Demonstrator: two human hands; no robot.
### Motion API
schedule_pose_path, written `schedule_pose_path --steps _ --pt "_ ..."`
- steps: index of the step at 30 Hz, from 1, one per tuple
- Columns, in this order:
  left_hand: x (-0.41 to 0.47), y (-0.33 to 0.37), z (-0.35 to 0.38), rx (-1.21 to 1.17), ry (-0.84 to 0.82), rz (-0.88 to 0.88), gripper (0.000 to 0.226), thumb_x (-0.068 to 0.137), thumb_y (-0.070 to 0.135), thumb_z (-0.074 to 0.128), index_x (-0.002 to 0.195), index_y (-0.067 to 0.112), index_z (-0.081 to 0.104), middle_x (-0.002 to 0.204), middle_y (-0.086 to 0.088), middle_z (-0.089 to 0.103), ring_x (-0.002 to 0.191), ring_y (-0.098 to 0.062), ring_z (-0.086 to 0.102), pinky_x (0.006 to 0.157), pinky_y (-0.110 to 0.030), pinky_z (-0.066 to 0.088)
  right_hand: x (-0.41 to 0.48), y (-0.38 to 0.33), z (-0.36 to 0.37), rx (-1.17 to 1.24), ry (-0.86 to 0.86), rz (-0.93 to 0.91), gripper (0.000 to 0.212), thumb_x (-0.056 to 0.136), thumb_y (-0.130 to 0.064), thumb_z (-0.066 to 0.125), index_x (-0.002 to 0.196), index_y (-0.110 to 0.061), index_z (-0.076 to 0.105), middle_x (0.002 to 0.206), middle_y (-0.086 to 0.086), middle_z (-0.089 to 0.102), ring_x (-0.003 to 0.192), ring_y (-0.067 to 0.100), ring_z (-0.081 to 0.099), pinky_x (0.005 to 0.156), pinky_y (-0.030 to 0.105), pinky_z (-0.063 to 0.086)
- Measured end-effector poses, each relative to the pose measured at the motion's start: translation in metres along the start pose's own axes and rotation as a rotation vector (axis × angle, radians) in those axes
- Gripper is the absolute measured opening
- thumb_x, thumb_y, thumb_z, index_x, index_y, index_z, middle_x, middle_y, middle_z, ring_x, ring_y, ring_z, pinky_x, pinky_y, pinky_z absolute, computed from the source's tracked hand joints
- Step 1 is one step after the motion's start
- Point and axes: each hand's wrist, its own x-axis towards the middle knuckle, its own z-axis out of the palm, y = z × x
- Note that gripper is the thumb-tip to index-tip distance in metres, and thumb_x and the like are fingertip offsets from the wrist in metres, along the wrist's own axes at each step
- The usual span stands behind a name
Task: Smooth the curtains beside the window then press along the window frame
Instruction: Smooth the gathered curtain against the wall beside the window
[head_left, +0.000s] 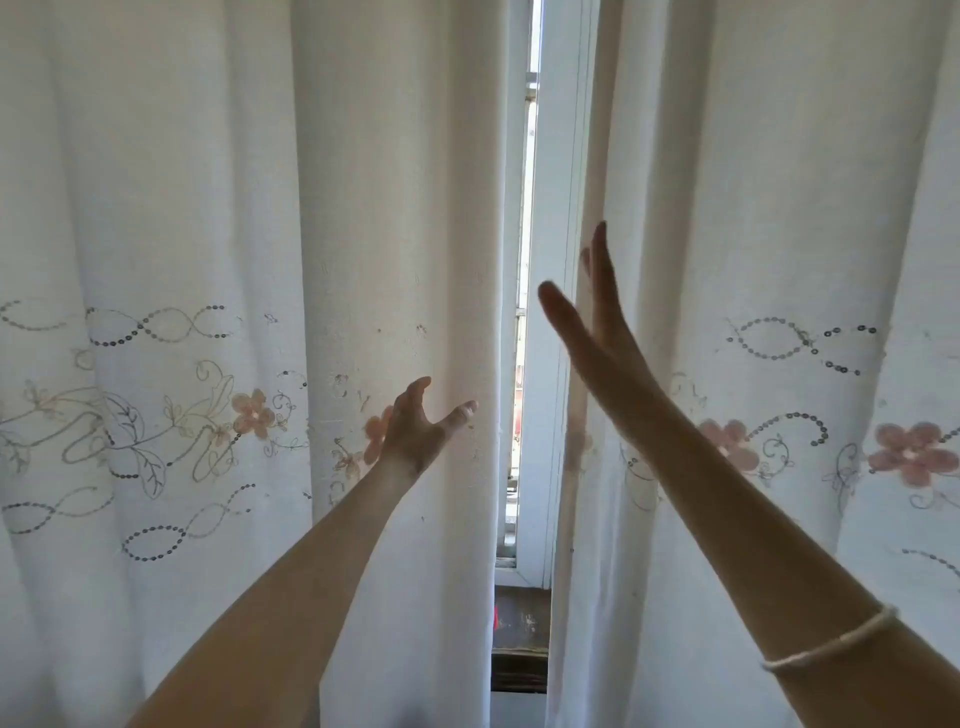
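Straight ahead, a narrow strip of the white window frame (553, 312) shows between two hanging curtains and serves as the landmark for everything else. Below the frame sits a dark, worn sill (519, 639) with a red smear at its left end; through the slit of glass left of the frame there are only bright, blurred shapes and a bit of red outside.

Left of the frame hangs the left curtain (208, 208), white woven cloth falling in broad soft folds, stitched with a band of looping sequin chains, pale vine outlines and peach flowers. Right of the frame hangs the right curtain (779, 182), the same cloth with pinker flowers, and its inner edge overlaps the frame's right side.

The left hand (415, 431) is on the left curtain just left of the frame, fingers pushed into a fold and hidden there, thumb spread away toward the frame; it seems to cup the fold rather than pinch it, though the fingers cannot be seen. The right hand (597, 332) is raised edge-on just right of the frame, flat and spread, fingers straight and together pointing up along the right curtain's inner edge, thumb angled out across the frame. Whether the palm actually touches the cloth is unclear. A thin pale bracelet (831, 644) circles the right forearm.
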Motion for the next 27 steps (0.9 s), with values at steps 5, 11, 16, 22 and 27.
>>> schedule_pose_path --steps 5,11,16,22,27 --pt "-0.016 0.000 0.006 0.057 0.089 0.068 0.074 0.081 0.047 0.060 0.139 0.020 0.024 0.150 -0.008 0.027 0.135 -0.027 0.026 0.107 -0.047 0.026 0.005 0.017 0.034 -0.037 -0.037 0.028 0.137 0.033 -0.100 0.011 0.146 -0.026 -0.012 0.157 -0.007 -0.014 0.145 0.014 -0.005 0.114 0.039 -0.001" --pt "-0.014 -0.019 0.020 0.078 0.109 0.095 0.077 0.080 0.049 0.059 0.140 0.020 0.021 0.151 -0.008 0.023 0.138 -0.027 0.022 0.111 -0.049 0.026 0.011 0.039 0.061 -0.022 -0.036 0.053 0.118 0.057 -0.091 0.028 0.147 -0.024 -0.008 0.158 -0.004 -0.011 0.146 0.018 -0.003 0.116 0.046 -0.001" --pt "-0.014 -0.027 0.039 0.259 0.268 0.136 0.084 0.077 0.061 0.054 0.142 0.022 0.017 0.155 -0.002 0.018 0.142 -0.023 0.015 0.115 -0.046 0.017 0.034 0.070 0.074 -0.044 -0.017 0.014 0.080 0.090 -0.040 0.050 0.148 -0.018 -0.002 0.158 0.001 -0.006 0.146 0.023 -0.002 0.116 0.051 0.002" --pt "-0.001 -0.025 0.068 0.384 0.533 0.143 0.096 0.068 0.072 0.046 0.144 0.022 0.015 0.155 -0.004 0.016 0.142 -0.025 0.015 0.114 -0.047 0.017 0.085 0.102 0.090 0.034 -0.075 -0.184 0.092 0.080 -0.052 0.044 0.148 -0.017 -0.007 0.158 0.003 -0.006 0.146 0.024 -0.005 0.117 0.054 0.004" --pt "0.009 -0.020 0.071 0.618 0.808 0.132 0.093 0.062 0.061 0.069 0.132 0.006 0.044 0.139 -0.018 0.046 0.129 -0.038 0.042 0.104 -0.059 0.021 0.118 0.106 0.119 0.156 -0.203 -0.279 0.113 0.067 -0.081 0.038 0.147 -0.020 -0.014 0.157 0.006 -0.014 0.144 0.025 -0.015 0.112 0.051 -0.002"
